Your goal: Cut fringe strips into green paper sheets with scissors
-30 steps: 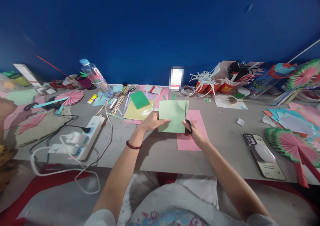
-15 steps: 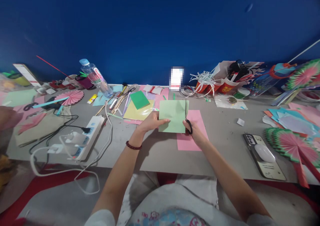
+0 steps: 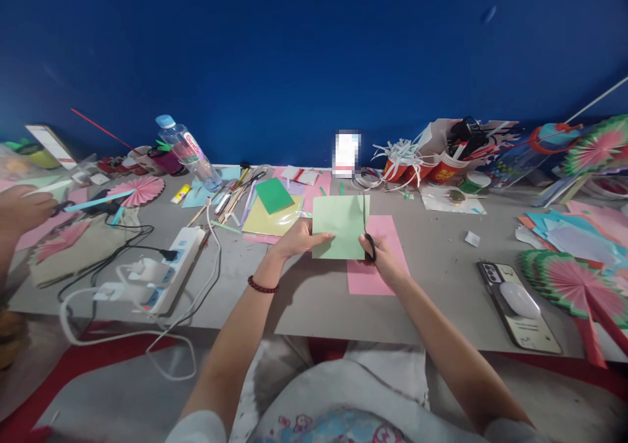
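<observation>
My left hand (image 3: 297, 239) pinches the left edge of a light green sheet of paper (image 3: 338, 224), thumb on top. At the sheet's right side, my right hand (image 3: 381, 257) is closed on black-handled scissors (image 3: 369, 248). Their blade stands upright along the paper's right edge, pointing away from me. A pink sheet of paper (image 3: 380, 283) lies on the table, partly under the green sheet and my right hand. Behind my left hand rest a dark green square of paper (image 3: 275, 196) and a yellow pack of paper (image 3: 267, 221).
On the left are a power strip (image 3: 177, 267) with cables, a tilted water bottle (image 3: 189, 150) and a co-worker's hand (image 3: 24, 211). To the right lie a phone (image 3: 540, 335) and pink-and-green paper fans (image 3: 574, 279). Red cups (image 3: 445, 168) stand at the back.
The scissors and green sheet have shifted only slightly; the narrow strip at the sheet's right edge shows less. At far left the co-worker's hand has come up and further into view.
</observation>
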`<control>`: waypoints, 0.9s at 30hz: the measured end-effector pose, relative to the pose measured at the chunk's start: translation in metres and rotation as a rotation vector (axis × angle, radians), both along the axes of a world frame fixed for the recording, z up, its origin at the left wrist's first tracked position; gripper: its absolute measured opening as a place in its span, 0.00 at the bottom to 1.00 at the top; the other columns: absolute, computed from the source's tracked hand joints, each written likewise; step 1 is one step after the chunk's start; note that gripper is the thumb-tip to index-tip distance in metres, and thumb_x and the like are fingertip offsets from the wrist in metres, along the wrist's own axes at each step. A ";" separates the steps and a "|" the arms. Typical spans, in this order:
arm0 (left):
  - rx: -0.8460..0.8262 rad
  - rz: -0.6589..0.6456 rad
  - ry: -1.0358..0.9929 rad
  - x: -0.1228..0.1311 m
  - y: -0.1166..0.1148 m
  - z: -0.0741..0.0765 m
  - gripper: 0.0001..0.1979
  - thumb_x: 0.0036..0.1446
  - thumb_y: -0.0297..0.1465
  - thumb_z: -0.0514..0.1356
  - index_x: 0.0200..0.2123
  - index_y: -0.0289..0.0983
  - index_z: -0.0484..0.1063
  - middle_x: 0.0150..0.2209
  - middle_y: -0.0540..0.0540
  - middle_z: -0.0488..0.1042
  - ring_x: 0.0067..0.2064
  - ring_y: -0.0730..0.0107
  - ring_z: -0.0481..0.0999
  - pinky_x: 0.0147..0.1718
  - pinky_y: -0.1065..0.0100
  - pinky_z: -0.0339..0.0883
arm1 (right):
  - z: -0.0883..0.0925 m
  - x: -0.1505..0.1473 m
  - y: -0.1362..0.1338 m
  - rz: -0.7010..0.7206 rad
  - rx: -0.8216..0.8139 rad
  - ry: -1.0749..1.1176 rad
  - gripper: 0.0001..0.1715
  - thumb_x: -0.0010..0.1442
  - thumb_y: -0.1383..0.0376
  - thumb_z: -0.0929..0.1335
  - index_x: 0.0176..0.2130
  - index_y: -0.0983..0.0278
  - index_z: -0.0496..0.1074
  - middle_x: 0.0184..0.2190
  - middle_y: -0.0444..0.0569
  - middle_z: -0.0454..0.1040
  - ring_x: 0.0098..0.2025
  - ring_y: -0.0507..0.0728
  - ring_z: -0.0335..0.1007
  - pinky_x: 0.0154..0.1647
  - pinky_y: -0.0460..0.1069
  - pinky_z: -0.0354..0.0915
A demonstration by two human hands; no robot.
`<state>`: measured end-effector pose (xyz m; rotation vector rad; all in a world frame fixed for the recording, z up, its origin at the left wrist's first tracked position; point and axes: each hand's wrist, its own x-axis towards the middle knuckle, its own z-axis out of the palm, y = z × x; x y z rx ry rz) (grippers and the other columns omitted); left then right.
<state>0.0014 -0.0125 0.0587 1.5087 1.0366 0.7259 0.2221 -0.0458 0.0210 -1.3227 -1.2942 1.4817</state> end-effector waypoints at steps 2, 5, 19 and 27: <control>0.010 -0.010 -0.004 0.000 0.000 0.000 0.17 0.50 0.41 0.64 0.35 0.32 0.76 0.33 0.43 0.78 0.34 0.65 0.75 0.29 0.70 0.69 | 0.001 -0.001 0.000 -0.010 -0.002 -0.012 0.31 0.50 0.38 0.66 0.25 0.63 0.61 0.18 0.41 0.59 0.20 0.49 0.55 0.20 0.46 0.53; 0.028 -0.020 -0.002 0.000 0.000 0.001 0.18 0.50 0.42 0.64 0.37 0.32 0.76 0.34 0.43 0.78 0.35 0.65 0.76 0.30 0.69 0.69 | 0.003 -0.001 0.000 -0.017 -0.004 -0.016 0.32 0.49 0.38 0.67 0.25 0.63 0.61 0.18 0.41 0.59 0.20 0.49 0.56 0.18 0.46 0.53; 0.020 0.005 0.026 -0.001 0.002 -0.004 0.17 0.50 0.42 0.64 0.32 0.32 0.75 0.29 0.45 0.76 0.31 0.68 0.73 0.29 0.70 0.66 | 0.011 -0.005 -0.002 -0.046 -0.037 -0.022 0.33 0.45 0.36 0.68 0.25 0.63 0.63 0.17 0.42 0.61 0.19 0.49 0.58 0.16 0.45 0.52; 0.023 -0.011 -0.006 0.001 0.001 -0.002 0.17 0.50 0.41 0.64 0.34 0.32 0.75 0.30 0.44 0.76 0.32 0.67 0.74 0.29 0.70 0.67 | 0.003 -0.002 0.000 -0.033 -0.001 -0.064 0.32 0.48 0.37 0.66 0.25 0.63 0.64 0.15 0.44 0.66 0.16 0.49 0.57 0.12 0.44 0.52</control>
